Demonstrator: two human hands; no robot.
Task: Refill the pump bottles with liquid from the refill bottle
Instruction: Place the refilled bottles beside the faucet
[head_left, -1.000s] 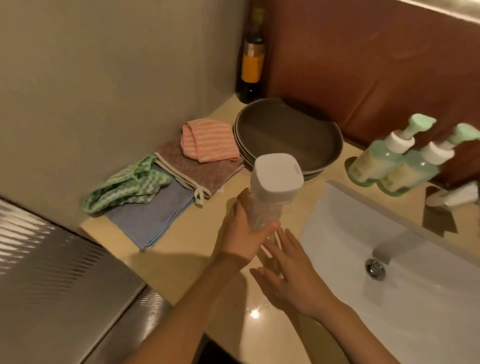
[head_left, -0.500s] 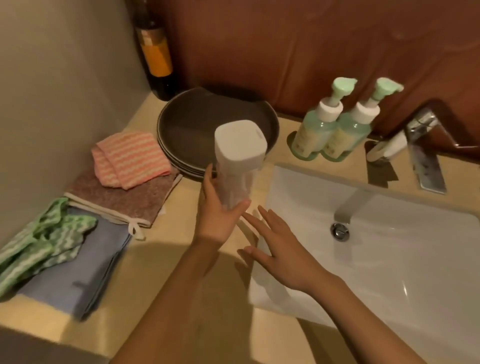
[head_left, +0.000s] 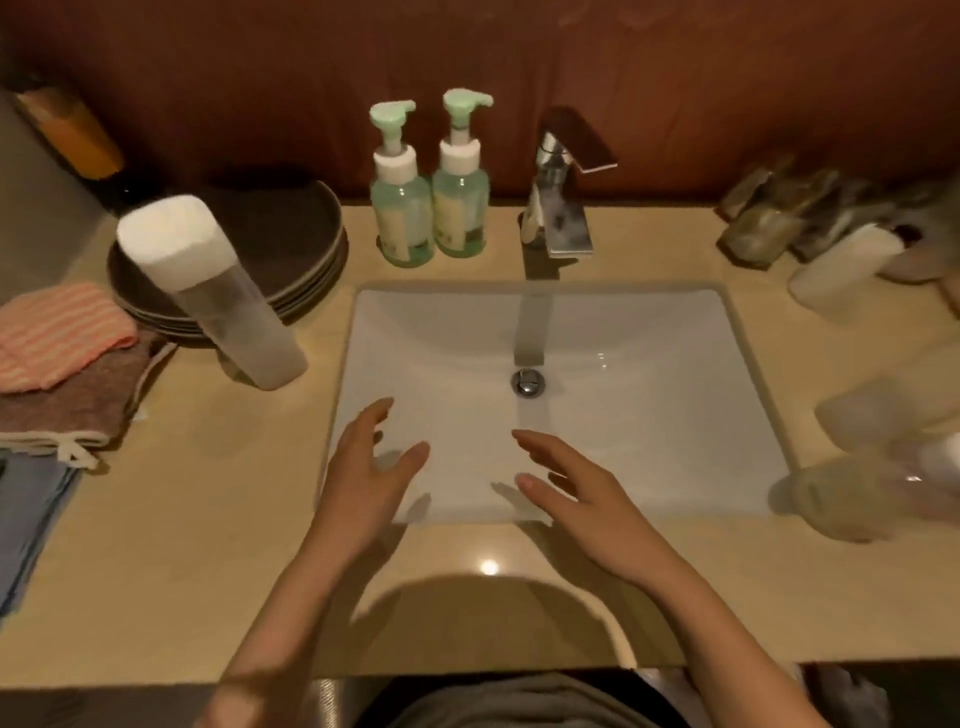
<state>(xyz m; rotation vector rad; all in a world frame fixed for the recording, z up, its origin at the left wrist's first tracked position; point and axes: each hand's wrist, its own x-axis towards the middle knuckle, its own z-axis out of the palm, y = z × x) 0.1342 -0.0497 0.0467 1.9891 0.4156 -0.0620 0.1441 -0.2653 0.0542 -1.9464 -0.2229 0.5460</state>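
Note:
The refill bottle (head_left: 218, 291), clear with a broad white cap, stands on the beige counter left of the sink. Nothing touches it. Two green pump bottles stand side by side at the back wall, the left pump bottle (head_left: 400, 208) and the right pump bottle (head_left: 461, 202), both with pale green pump heads. My left hand (head_left: 371, 475) hovers over the sink's front left corner, fingers spread and holding nothing. My right hand (head_left: 576, 493) hovers over the front of the basin, fingers also straight and empty.
A white sink (head_left: 649, 405) with a chrome faucet (head_left: 558, 197) fills the middle. Dark stacked plates (head_left: 291, 244) and folded cloths (head_left: 57, 364) lie at the left. Blurred containers (head_left: 841, 270) crowd the right counter. A dark bottle with an orange label (head_left: 72, 135) stands in the far left corner.
My left hand let go of the refill bottle, which now stands alone on the counter. Both hands moved right, over the sink. The view swung right toward the basin.

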